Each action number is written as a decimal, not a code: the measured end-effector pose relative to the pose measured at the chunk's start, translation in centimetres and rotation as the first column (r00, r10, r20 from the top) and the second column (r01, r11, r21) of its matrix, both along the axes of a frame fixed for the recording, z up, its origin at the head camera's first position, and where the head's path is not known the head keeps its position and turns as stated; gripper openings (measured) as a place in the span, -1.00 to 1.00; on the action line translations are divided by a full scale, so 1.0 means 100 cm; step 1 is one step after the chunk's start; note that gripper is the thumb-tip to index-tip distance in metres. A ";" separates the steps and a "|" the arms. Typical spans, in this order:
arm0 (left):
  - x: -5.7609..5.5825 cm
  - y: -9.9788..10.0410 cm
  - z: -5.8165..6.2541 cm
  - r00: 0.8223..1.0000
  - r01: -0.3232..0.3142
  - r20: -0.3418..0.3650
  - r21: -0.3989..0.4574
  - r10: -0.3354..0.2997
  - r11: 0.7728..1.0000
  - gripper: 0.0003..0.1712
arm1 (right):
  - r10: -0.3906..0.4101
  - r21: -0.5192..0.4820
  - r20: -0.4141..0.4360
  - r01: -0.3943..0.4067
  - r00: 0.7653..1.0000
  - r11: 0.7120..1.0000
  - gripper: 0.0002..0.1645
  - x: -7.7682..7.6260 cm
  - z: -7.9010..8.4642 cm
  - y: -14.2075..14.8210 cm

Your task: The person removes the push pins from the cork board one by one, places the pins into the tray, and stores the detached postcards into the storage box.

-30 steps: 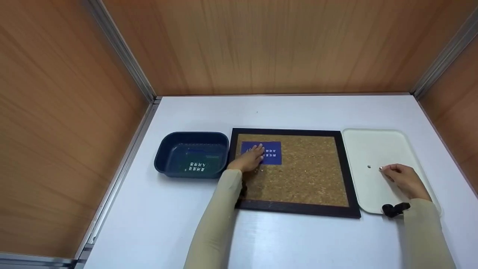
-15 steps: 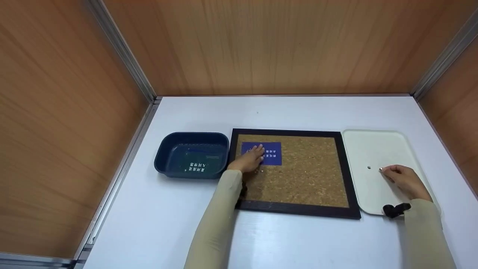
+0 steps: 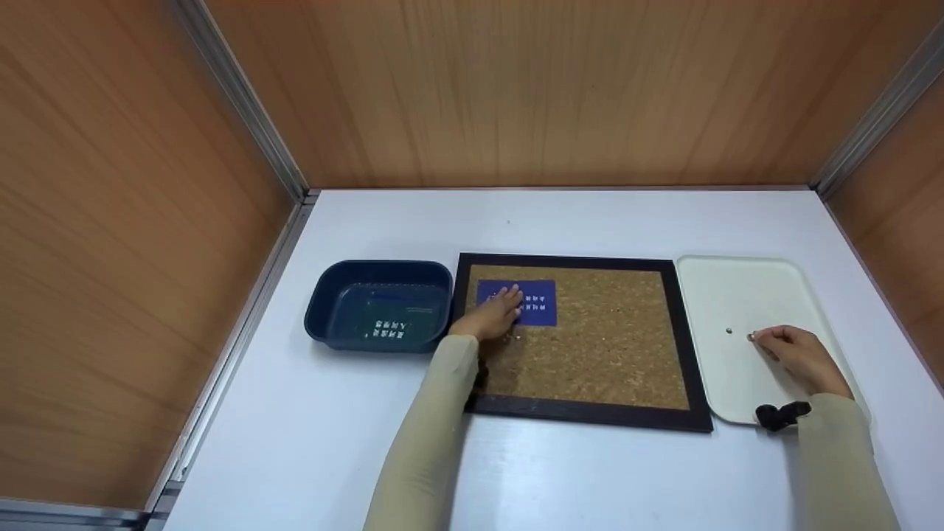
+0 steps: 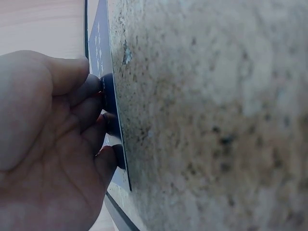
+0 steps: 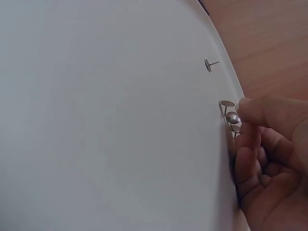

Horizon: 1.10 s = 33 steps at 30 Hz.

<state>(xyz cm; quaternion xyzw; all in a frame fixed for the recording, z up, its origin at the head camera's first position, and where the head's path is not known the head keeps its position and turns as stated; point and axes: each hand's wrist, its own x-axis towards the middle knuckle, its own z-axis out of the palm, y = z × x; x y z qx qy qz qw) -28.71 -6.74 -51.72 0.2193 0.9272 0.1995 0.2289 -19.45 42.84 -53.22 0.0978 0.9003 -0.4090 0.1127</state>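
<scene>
A blue card [image 3: 537, 302] with white characters lies on the upper left of the framed corkboard [image 3: 590, 361]. My left hand [image 3: 490, 313] rests on the card's left part, covering some of it; the left wrist view shows its fingertips [image 4: 113, 126] pressing the card. Over the white tray [image 3: 745, 295], my right hand [image 3: 800, 358] has its fingers curled, thumb and forefinger pinching at a silver thumbtack [image 5: 232, 117]. Other tacks touch or sit close by those fingertips, partly hidden. Apart from them, a single thumbtack [image 5: 208, 65] lies on the tray.
A dark blue basin [image 3: 324, 339] stands left of the corkboard, with a dark green card [image 3: 402, 317] with white characters inside. Wooden panels [image 3: 560, 96] enclose the white table [image 3: 590, 479] at the back and sides. The tray sits close against the board's right edge.
The tack at my right fingertips has turned slightly and shows less shine. Both hands otherwise stay in place, the left one still on the blue card.
</scene>
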 end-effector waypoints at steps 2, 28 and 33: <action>0.000 0.000 0.000 1.000 0.001 0.002 -0.003 -0.001 1.000 -0.42 | -0.002 -0.017 -0.005 0.002 1.000 1.000 -0.46 0.001 0.000 0.000; 0.000 0.001 0.001 1.000 -0.006 0.019 -0.001 0.006 1.000 -0.41 | -0.030 -0.173 -0.027 0.025 0.999 0.985 -0.36 -0.002 0.008 0.002; -0.001 0.001 0.000 1.000 0.002 0.004 -0.004 -0.002 1.000 -0.42 | -0.008 -0.157 -0.051 0.000 0.999 0.988 -0.31 -0.004 0.014 -0.002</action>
